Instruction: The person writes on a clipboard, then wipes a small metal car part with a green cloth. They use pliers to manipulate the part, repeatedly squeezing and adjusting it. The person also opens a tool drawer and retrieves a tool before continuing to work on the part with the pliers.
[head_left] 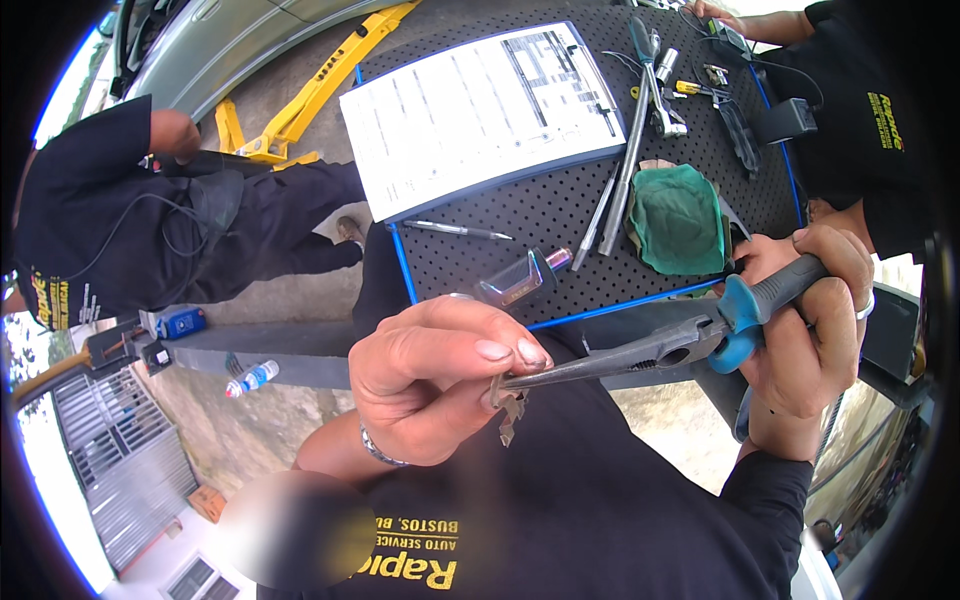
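Note:
My left hand (428, 375) pinches a small bent metal piece (512, 415) between thumb and fingertips, just below the middle of the view. My right hand (805, 350) grips long-nose pliers (690, 342) with black and blue handles; their tips are at the metal piece, by my left fingertips. Whether the jaws are closed on it I cannot make out. Behind my hands is a black perforated tabletop (450, 265) with a blue edge, holding a green cloth (675, 215), a clear bottle (520, 285), a pen (455, 229) and paper sheets on a clipboard (480, 120).
Wrenches (640, 100) and small tools lie at the table's back right. One person (130, 220) in dark clothing is at left beside a yellow lift arm (310, 90) and a car (210, 40); another (850, 100) is at the right edge. A water bottle (252, 378) sits lower left.

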